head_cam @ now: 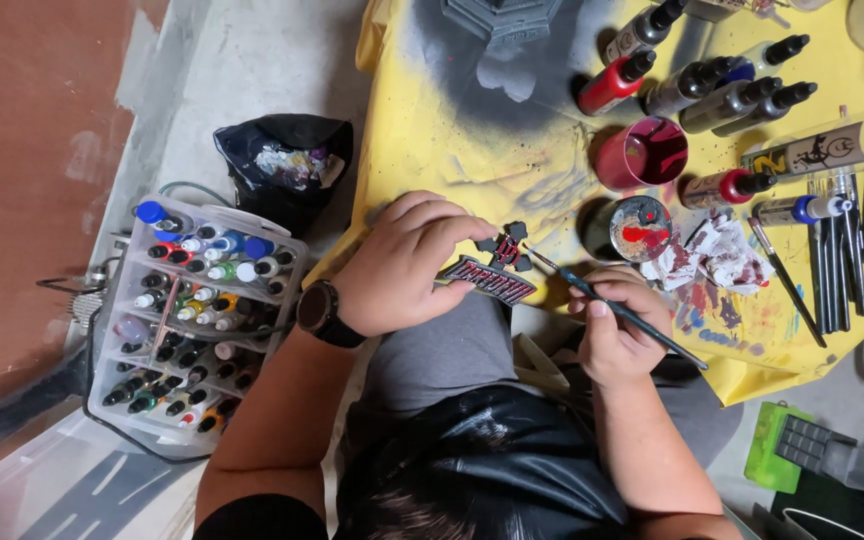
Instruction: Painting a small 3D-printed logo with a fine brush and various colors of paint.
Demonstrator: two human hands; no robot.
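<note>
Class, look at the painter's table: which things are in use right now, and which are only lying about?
In use:
left hand holding the small dark emblem piece
right hand holding the fine brush
round palette with red paint

Lying about:
red cup
paint bottles
spare brushes
stained rag
bottle organiser
black bag

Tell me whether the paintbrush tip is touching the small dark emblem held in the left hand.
Touching. The head view shows the paintbrush, gripped by the right hand, running up until its tip meets the emblem pinched in the left hand, with no visible gap.
</note>
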